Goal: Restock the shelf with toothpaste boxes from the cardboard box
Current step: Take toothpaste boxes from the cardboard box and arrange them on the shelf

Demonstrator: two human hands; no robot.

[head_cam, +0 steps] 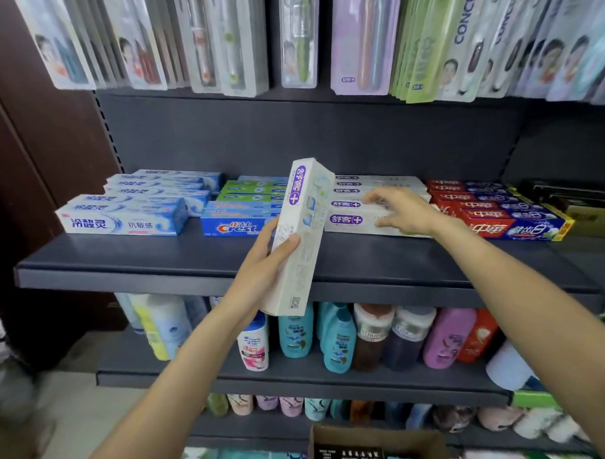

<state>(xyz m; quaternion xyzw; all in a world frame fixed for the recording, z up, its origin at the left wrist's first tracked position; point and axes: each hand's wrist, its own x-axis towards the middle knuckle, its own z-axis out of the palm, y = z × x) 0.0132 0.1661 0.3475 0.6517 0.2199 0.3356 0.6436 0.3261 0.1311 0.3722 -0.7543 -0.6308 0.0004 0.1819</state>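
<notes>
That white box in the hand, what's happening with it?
A person is filling a shop shelf with toothpaste. The left hand holds a white toothpaste box nearly upright. The right hand rests on the matching white boxes already lying on the shelf. A cardboard box sits below.

Bare forearms, hands; no sleeves

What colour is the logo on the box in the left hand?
Purple, on the white box; head view.
</notes>
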